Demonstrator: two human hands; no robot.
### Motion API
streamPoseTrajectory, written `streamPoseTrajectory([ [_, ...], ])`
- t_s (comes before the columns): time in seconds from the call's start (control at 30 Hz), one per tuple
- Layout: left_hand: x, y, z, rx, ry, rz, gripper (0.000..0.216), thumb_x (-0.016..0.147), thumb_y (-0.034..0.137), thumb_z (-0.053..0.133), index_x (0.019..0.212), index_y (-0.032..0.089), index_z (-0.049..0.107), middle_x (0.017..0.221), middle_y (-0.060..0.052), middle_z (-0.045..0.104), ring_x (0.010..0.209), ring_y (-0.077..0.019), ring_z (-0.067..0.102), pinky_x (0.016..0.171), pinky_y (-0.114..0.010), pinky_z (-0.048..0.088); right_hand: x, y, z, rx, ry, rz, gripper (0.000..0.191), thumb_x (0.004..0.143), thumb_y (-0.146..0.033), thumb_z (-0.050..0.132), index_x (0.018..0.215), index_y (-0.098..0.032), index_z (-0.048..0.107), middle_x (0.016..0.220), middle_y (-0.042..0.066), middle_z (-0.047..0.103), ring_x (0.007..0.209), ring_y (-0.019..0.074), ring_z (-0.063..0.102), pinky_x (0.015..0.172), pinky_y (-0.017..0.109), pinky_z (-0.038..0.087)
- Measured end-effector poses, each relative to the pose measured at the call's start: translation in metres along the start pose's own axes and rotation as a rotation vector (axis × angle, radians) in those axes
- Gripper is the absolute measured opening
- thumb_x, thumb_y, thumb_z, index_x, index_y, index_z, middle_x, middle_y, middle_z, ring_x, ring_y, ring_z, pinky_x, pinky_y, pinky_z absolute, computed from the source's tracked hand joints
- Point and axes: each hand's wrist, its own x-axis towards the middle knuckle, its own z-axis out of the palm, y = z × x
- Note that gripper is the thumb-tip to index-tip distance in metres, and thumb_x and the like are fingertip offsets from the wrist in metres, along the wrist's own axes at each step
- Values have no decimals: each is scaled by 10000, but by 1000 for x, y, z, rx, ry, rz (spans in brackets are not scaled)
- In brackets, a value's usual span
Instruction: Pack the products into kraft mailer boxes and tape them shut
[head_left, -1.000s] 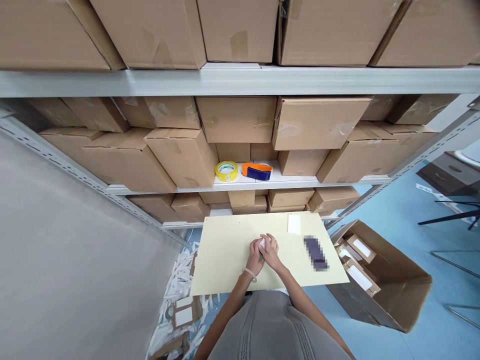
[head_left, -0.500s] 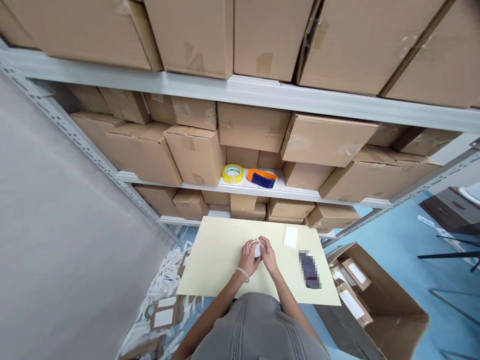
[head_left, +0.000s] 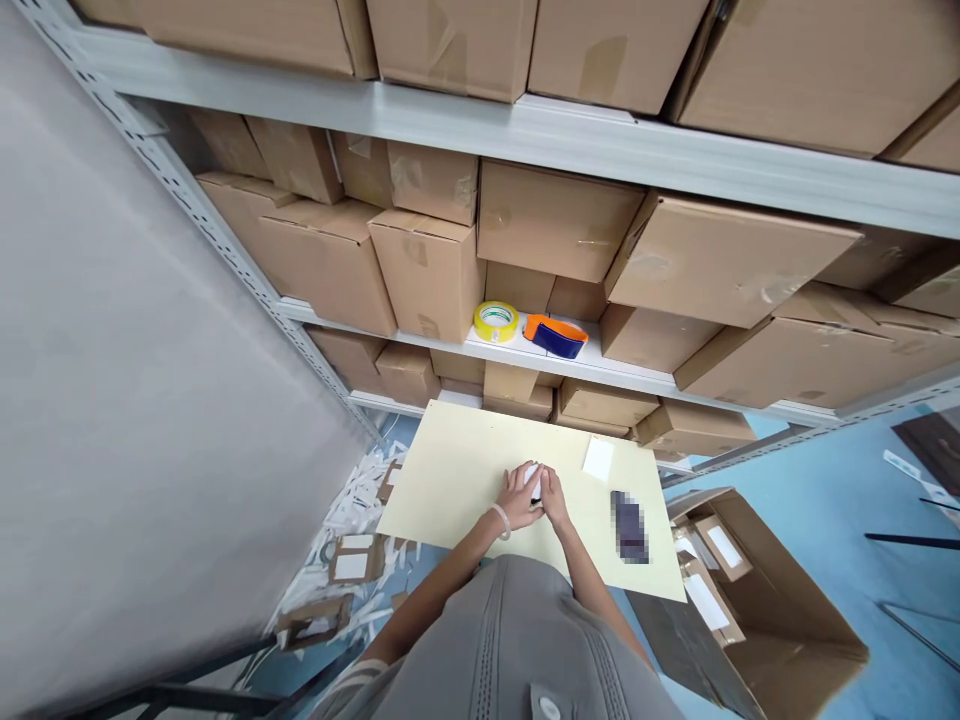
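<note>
Both my hands meet over the middle of a pale yellow table. My left hand, with a bracelet at the wrist, and my right hand have their fingers closed together round a small white object with a dark edge; I cannot make out what it is. A white card lies flat on the table just beyond my right hand. A dark, blurred oblong object lies to the right of my right hand.
Metal shelving packed with cardboard boxes rises behind the table. A yellow tape roll and an orange-blue tape dispenser sit on the middle shelf. An open carton holding small boxes stands on the blue floor at right. Paper scraps litter the floor at left.
The camera has tilted and swung left, so shelves and table shifted in view. My hands stay together on the small white object at the table's middle.
</note>
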Motion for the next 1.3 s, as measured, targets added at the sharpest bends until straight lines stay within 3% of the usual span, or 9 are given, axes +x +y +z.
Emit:
streamPoseTrajectory([
  [0.13,1,2,5,35,74,-28,752,857,327,581,1526,315,238,1526,-120,296,1401,-338,267,1133,-643,168,0,-6,-6,116,-68,142,678,779,-765,433,1105,-203,630,1156,116,659,1093,250,589,992,401,442],
  [0.3,0,-4,7,-8,201,70,637,873,274,571,1473,340,368,1449,-89,375,1298,-288,404,1101,-503,350,-8,-14,-12,258,-133,207,683,758,-771,476,1098,-207,654,1186,97,663,1130,257,580,1004,398,435],
  [0.6,2,-5,8,-47,215,48,623,832,199,608,1412,374,465,1401,-66,409,1227,-275,461,1002,-453,477,-16,-19,-13,261,-159,303,697,771,-777,452,1161,-235,650,1248,88,635,1168,271,557,945,413,472],
  [0.87,4,-5,8,3,238,12,594,850,178,589,1399,374,481,1383,-59,421,1182,-257,496,981,-428,496,-17,-27,-13,279,-147,375,664,785,-733,472,1229,-261,617,1387,92,541,1249,274,502,920,420,490],
  [1.2,0,-5,10,46,193,19,661,801,301,700,1406,416,457,1472,-52,383,1249,-321,458,1071,-548,370,-21,-14,-15,241,-129,398,727,758,-783,460,1257,-274,603,1321,86,586,1182,269,541,888,409,504],
  [1.3,2,-7,12,27,191,0,675,797,268,701,1406,422,454,1482,-52,368,1251,-323,454,1049,-546,401,-21,-11,-14,306,-163,469,776,748,-804,464,1314,-283,568,1328,94,576,1085,265,593,841,418,526],
])
